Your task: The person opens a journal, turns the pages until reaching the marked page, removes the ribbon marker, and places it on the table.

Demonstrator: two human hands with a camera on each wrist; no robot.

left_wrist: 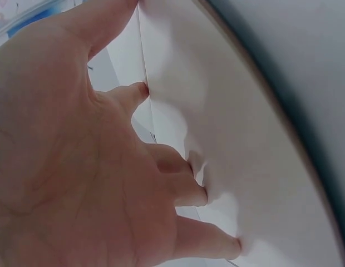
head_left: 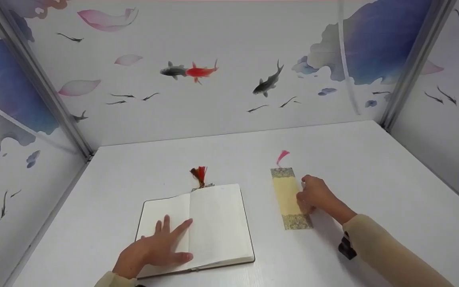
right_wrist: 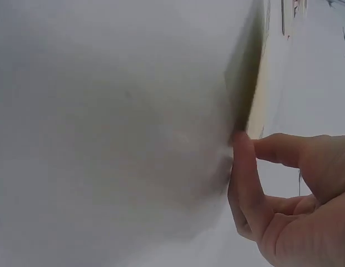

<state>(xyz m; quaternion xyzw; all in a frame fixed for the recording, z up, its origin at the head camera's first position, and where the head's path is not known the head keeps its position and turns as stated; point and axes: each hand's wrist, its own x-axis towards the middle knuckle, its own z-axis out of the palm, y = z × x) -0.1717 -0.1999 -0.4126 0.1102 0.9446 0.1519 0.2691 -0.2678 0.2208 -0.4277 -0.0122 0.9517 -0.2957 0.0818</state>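
An open notebook [head_left: 219, 223] with blank pages lies on the white table. My left hand [head_left: 159, 247] rests on its left page with the fingers spread, and the left wrist view shows the fingertips [left_wrist: 231, 247] pressing the paper. To the right of the notebook is a yellow bookmark [head_left: 287, 195] with patterned ends and a pink tassel [head_left: 282, 156] at its far end. My right hand [head_left: 316, 195] pinches its right long edge between thumb and finger. In the right wrist view that edge of the bookmark [right_wrist: 247, 83] is tilted up off the table.
A red and dark tassel [head_left: 200, 175] sticks out past the notebook's far edge, beside a sliver of patterned card. White panels [head_left: 221, 115] printed with fish and petals enclose the table at the back and both sides, with grey metal posts [head_left: 416, 63] at the corners.
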